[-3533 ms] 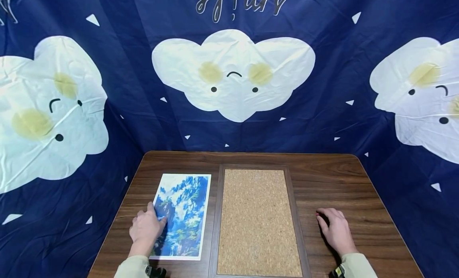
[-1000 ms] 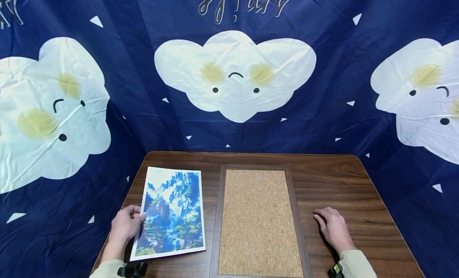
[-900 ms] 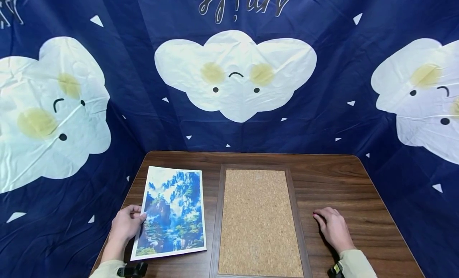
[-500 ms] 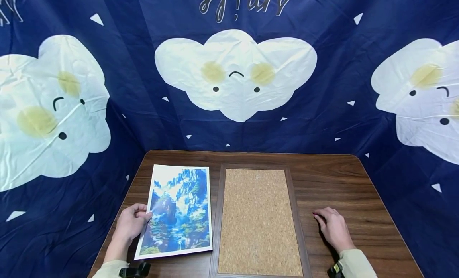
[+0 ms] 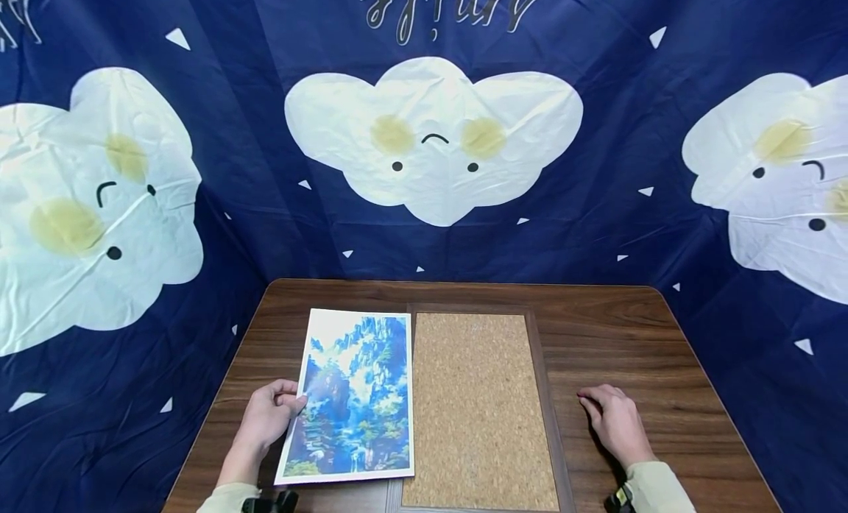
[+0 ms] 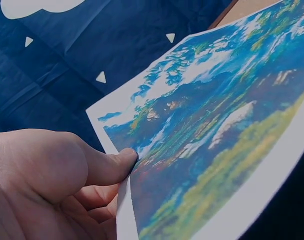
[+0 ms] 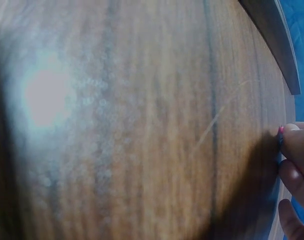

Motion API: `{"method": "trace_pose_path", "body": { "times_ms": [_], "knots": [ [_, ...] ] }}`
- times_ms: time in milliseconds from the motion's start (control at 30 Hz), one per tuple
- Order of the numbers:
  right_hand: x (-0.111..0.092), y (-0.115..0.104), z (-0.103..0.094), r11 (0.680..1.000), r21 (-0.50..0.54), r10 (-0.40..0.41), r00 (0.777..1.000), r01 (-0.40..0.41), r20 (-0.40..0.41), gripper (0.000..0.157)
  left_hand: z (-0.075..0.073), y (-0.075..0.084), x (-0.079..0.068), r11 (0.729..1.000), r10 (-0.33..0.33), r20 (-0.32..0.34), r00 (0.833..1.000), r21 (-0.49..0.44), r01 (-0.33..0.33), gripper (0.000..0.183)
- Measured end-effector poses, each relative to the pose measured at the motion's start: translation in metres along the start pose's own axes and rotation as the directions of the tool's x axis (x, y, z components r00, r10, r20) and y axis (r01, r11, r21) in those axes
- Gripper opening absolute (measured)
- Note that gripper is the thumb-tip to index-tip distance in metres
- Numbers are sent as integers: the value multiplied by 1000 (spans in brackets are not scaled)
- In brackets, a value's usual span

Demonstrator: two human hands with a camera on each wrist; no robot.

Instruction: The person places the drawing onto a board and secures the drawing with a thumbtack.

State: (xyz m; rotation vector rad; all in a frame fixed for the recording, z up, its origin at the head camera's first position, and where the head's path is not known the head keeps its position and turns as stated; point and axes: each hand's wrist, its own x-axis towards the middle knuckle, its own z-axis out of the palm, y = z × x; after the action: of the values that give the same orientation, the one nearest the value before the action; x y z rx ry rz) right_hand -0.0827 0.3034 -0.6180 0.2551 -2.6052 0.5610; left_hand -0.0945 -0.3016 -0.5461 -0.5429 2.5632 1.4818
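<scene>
My left hand (image 5: 268, 419) pinches the left edge of a white-bordered landscape print (image 5: 358, 402), thumb on the picture side and fingers behind. Raised off the table, the print covers part of the left frame of a cork board (image 5: 480, 410). In the left wrist view the thumb (image 6: 119, 162) presses near the border of the tilted sheet. To the right of the board, my right hand (image 5: 616, 421) rests on the table with its fingers curled. A small red thing (image 7: 281, 129) shows at its pinched fingertips in the right wrist view; its shape is too small to tell.
The brown wooden table (image 5: 616, 329) has rounded far corners. A dark blue curtain (image 5: 232, 130) with white clouds surrounds its back and sides. The cork board's brown frame (image 5: 545, 395) lies flat in the middle of the table.
My left hand has lifted the print off the table, first shifting it left, then carrying it right until it overlaps the board's left frame. The right hand has hardly moved.
</scene>
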Motion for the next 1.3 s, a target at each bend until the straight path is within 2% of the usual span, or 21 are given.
{"method": "trace_pose_path", "body": {
  "times_ms": [267,700,1300],
  "knots": [
    [0,-1,-1,1000,1,-6,1000,6,-16,15,16,3,-1,1000,0,15,1000,-28,1,21],
    [-1,1,1,1000,7,-8,1000,8,-24,15,59,10,-8,994,38,54,998,-108,-32,16],
    [-2,1,1,1000,10,1,1000,-1,-29,16,97,27,-12,984,83,74,994,-167,-69,16]
  ]
}}
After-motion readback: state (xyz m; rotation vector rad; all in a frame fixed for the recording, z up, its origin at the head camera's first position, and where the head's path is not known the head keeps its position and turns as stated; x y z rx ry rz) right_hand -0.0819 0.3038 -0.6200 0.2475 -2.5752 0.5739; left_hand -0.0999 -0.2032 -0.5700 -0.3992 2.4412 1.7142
